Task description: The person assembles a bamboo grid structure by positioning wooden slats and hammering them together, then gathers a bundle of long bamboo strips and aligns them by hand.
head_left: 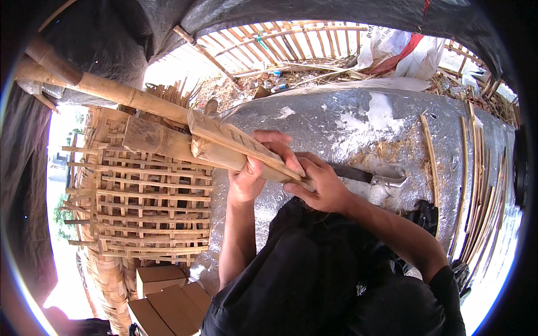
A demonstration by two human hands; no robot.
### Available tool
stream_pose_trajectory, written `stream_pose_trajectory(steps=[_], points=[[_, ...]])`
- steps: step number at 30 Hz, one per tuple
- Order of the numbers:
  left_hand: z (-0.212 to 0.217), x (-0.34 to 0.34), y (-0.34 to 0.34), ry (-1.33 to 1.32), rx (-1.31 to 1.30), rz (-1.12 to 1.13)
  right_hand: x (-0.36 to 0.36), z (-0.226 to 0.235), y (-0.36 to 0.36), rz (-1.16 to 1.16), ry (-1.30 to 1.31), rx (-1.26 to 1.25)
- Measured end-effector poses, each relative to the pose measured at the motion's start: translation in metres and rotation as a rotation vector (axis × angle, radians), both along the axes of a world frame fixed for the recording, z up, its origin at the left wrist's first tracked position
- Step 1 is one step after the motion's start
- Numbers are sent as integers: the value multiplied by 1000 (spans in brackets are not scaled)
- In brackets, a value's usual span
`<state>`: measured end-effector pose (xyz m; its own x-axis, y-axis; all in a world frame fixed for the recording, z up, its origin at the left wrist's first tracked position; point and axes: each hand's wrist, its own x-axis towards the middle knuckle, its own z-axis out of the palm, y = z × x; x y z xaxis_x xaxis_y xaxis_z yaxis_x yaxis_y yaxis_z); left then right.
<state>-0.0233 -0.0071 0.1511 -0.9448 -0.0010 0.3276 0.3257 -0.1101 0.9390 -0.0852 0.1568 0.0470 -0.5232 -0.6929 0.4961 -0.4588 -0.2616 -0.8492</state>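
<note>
Two split bamboo slats [238, 141] lie one against the other, slanting from upper left down to my lap. My left hand [252, 168] is closed round them, thumb on the near side and fingers over the top. At their lower right end, my right hand [318, 182] pinches the tip between thumb and fingers. Just beyond the right hand, a dark flat strip [353, 172] like a blade runs to a pale grey piece [388, 178]; whether that hand touches it is hidden. Behind the slats' upper end are a thick bamboo piece [154, 137] and a bamboo pole [129, 95].
A woven bamboo lattice [154, 196] stands at the left, with brown cardboard boxes [168, 308] below it. Silvery sheeting [314, 112] covers the ground. Long thin bamboo strips [482, 190] lie at the right. Farther back are a white sack [423, 56], litter and a bamboo fence [297, 42].
</note>
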Motion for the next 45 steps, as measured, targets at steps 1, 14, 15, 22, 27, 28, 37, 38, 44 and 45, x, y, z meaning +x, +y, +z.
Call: stream_pose_trajectory(steps=[1,14,15,22,27,28,37,38,44,45], points=[[1,0,2,-5,17,40,0,-1,1,0,1,1],[-4,0,4,5,92,242,-8,7,-5,27,-41,102],[-3,0,6,4,90,247,-5,6,-9,5,-11,83],[-13,-1,1,7,165,124,2,5,-21,22,-291,-11],[-9,-4,12,75,271,301,1,12,-7,17,-40,156],[-8,-4,11,63,247,325,1,11,-6,15,-43,159],[-6,-1,11,38,332,412,5,3,-9,-9,77,158],[-4,0,12,-8,350,480,6,4,-7,23,89,173],[-6,11,-12,-90,658,552,6,12,16,95,-12,221],[-13,14,-21,-102,717,582,5,9,23,87,-7,289]])
